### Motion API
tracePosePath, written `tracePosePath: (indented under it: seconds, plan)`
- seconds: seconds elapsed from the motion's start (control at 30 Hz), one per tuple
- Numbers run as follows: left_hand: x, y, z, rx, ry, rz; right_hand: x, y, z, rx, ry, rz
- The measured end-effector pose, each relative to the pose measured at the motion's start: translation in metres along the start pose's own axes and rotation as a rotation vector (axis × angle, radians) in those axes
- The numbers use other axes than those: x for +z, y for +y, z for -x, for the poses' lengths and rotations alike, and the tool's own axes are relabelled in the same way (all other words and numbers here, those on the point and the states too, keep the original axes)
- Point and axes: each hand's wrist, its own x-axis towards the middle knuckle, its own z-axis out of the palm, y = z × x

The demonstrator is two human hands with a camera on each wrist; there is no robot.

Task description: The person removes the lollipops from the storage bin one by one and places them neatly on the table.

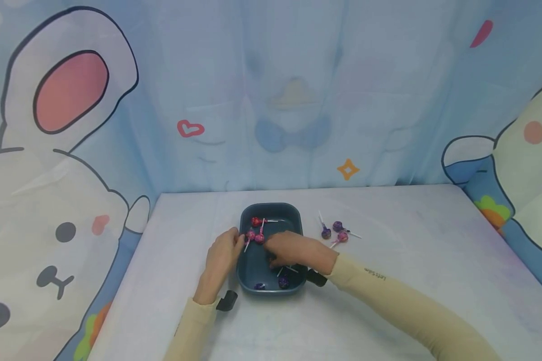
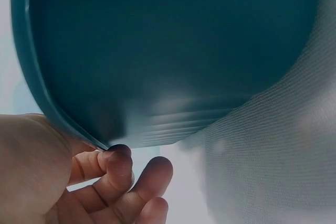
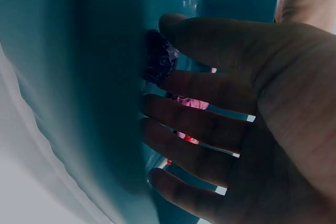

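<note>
A dark teal plastic container (image 1: 248, 288) stands on the table with several lollipops in it. My left hand (image 1: 221, 256) grips its left rim, finger and thumb at the edge; the left wrist view shows the fingers (image 2: 119, 169) against the container's outside. Inside the container is my right hand (image 1: 293, 249). In the right wrist view its thumb and index finger pinch a purple-wrapped lollipop (image 3: 160, 59), the other fingers spread beside it. A red lollipop (image 1: 256, 221) and pink lollipops (image 1: 259, 238) lie toward the far end, a purple lollipop (image 1: 283, 282) near the front.
To the right of the container, two purple lollipops (image 1: 326, 233) and a pink lollipop (image 1: 342, 236) lie on the white table (image 1: 411, 240). Behind the table hangs a blue cartoon-print curtain (image 1: 293, 165).
</note>
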Motion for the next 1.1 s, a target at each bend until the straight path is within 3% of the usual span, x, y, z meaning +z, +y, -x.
tracePosePath:
  seconds: [0.37,0.7,0.9,1.1]
  plan:
    - [-0.001,0.002,0.000,-0.007,0.000,0.007,0.005,-0.002,0.001,0.011,0.021,0.090]
    - [0.000,0.000,0.000,-0.006,-0.004,-0.006,0.004,-0.001,0.002,-0.012,0.044,0.074]
    - [0.001,-0.001,0.001,-0.010,-0.011,-0.007,-0.006,0.007,0.004,-0.050,0.097,0.029]
    - [-0.001,0.000,0.001,-0.003,-0.006,-0.007,-0.026,0.014,0.011,-0.011,0.117,0.011]
